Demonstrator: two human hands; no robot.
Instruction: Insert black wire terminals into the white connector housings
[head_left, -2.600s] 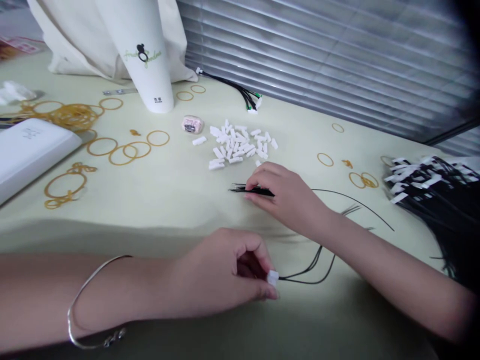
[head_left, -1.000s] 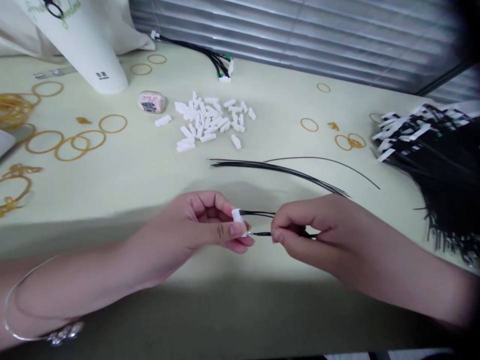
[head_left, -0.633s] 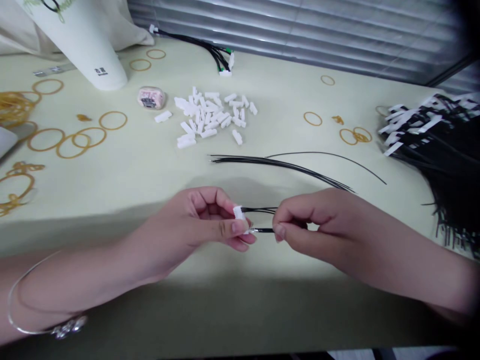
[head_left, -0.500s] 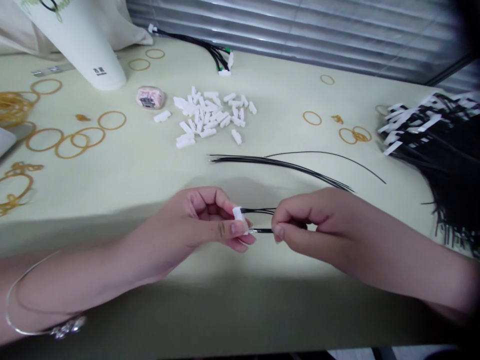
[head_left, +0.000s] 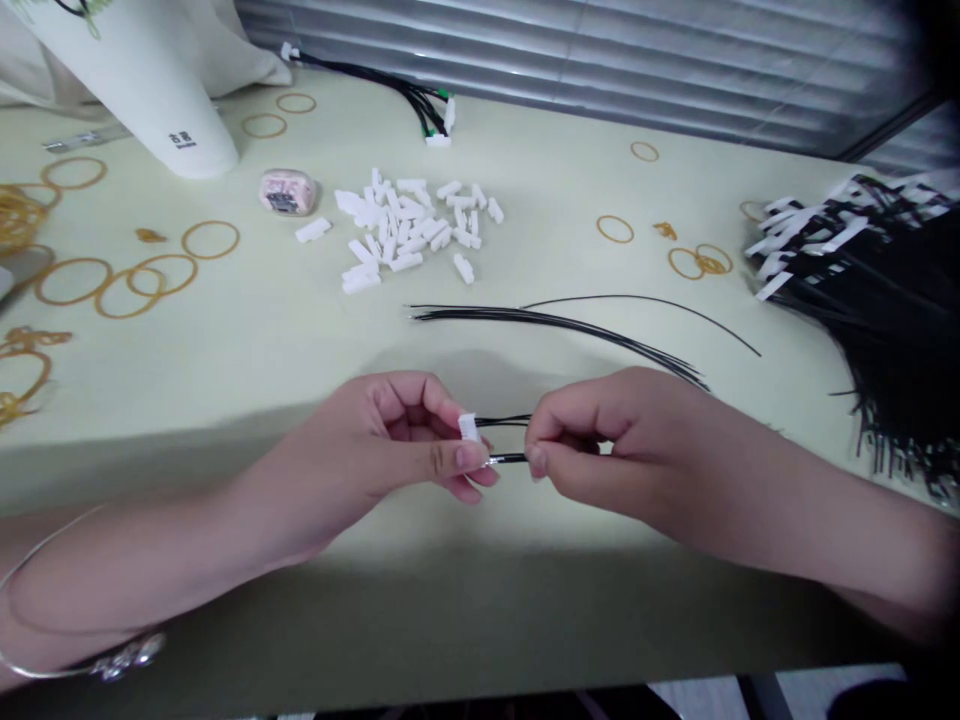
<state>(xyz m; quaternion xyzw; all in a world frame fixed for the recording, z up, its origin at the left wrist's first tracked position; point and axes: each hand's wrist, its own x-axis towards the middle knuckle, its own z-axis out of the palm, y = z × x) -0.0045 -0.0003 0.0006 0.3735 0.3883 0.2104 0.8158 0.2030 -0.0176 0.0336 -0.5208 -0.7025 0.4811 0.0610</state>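
Head-worn camera faces forward, down across table, onto left hand, right hand; window blinds beyond.

The small connector housing is matt white plastic, and the thin wires have smooth, glossy black insulation. The bangle is shiny silver-coloured metal, the rubber bands are dull tan rubber, the bag is soft off-white cloth, and the surface looks smooth and matt.

The wire tip at the connector is too small to tell, partly hidden by the left hand; right of the connector, the black bundle runs out of view.
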